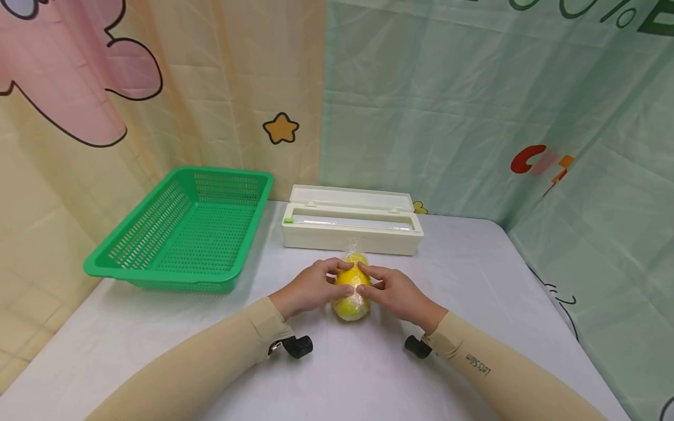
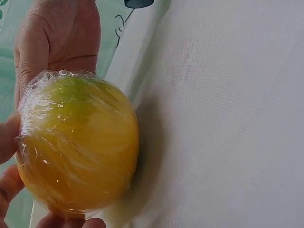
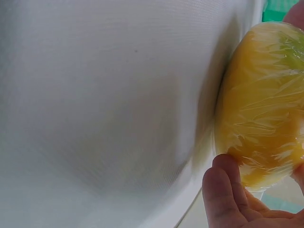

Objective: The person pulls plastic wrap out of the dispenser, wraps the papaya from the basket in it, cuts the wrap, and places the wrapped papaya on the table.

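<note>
On the white tabletop in the head view lies a yellow fruit (image 1: 351, 304) with a green patch, wrapped in clear cling film; its exact kind is not plain. A loose tuft of film sticks up at its far end. My left hand (image 1: 315, 286) holds its left side with thumb and fingertips. From the right, my right hand (image 1: 397, 292) grips it the same way, its thumb close to the left one. The left wrist view shows the wrapped fruit (image 2: 80, 147) large, film taut and creased. In the right wrist view fingertips (image 3: 223, 175) touch the fruit's lower end.
Behind the fruit stands a white cling film dispenser (image 1: 353, 237), its lid raised and a roll inside. A green plastic basket (image 1: 239, 260) is at the left of the table (image 1: 474, 280). Printed curtains (image 1: 421, 117) hang along the back and right.
</note>
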Tool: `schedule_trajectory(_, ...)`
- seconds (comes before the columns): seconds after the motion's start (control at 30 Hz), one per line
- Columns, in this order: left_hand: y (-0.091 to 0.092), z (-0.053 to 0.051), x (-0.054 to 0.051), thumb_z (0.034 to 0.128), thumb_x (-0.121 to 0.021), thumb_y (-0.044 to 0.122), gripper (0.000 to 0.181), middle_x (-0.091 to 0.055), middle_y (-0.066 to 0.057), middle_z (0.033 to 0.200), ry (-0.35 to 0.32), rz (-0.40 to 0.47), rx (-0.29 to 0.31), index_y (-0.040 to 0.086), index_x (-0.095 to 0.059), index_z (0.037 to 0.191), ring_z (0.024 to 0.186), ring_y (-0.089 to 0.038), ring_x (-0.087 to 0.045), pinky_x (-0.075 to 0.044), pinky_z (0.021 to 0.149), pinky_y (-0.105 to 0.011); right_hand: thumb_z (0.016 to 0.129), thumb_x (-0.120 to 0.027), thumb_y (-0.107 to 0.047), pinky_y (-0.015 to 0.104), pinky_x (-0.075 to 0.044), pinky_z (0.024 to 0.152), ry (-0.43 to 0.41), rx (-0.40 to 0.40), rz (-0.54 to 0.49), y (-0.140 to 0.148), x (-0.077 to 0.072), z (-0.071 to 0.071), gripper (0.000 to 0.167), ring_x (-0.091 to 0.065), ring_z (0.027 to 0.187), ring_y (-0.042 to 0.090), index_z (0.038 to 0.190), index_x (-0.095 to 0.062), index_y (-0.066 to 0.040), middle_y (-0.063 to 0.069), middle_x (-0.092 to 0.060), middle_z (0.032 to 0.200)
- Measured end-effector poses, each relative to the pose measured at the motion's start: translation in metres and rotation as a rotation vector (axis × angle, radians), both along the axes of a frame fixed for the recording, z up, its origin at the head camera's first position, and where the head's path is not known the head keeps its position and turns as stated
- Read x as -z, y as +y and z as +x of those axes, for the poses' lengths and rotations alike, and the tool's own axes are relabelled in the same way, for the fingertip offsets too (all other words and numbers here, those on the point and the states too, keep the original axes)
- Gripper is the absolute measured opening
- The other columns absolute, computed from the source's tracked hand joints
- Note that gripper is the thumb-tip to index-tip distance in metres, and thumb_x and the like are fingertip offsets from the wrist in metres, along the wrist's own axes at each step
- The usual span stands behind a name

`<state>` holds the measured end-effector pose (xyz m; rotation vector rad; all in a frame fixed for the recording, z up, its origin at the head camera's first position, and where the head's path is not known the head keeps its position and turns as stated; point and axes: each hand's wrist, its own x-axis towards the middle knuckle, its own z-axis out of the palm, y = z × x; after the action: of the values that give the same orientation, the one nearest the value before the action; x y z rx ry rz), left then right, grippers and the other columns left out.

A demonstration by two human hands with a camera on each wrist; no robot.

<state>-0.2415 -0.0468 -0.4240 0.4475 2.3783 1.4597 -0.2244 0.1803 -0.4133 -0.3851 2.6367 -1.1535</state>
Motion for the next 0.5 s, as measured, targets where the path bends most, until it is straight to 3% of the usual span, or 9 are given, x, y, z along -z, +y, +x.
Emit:
schedule_trajectory(0.17, 0.0019, -0.0017, 0.0022, 0.0933, -0.079, 0.032, 0.040, -0.062, -0.003, 0.145, -0.009, 0.011, -0.026, 0.024, -0.070, 0.131, 0.124, -0.029, -0.063, -0.054, 0.104, -0.046, 0.101, -0.072, -0.033, 0.045, -0.061, 0.098, -0.001, 0.002, 0.005, -0.0003, 0.0004, -0.0010, 0.060, -0.070, 0.121, 0.034, 0.156, -0.052, -0.020, 0.013, -0.051, 0.161)
schedule_trajectory(0.5, 0.0066, 0.0004, 0.0018, 0.0922, -0.077, 0.027, 0.035, -0.060, -0.012, 0.140, -0.025, 0.051, -0.065, 0.021, -0.070, 0.126, 0.124, -0.031, -0.061, -0.057, 0.099, -0.044, 0.103, -0.068, -0.039, 0.047, -0.059, 0.102, 0.010, -0.035, 0.007, 0.0017, 0.0040, -0.0012, 0.061, -0.068, 0.125, 0.032, 0.159, -0.048, -0.022, 0.011, -0.048, 0.163)
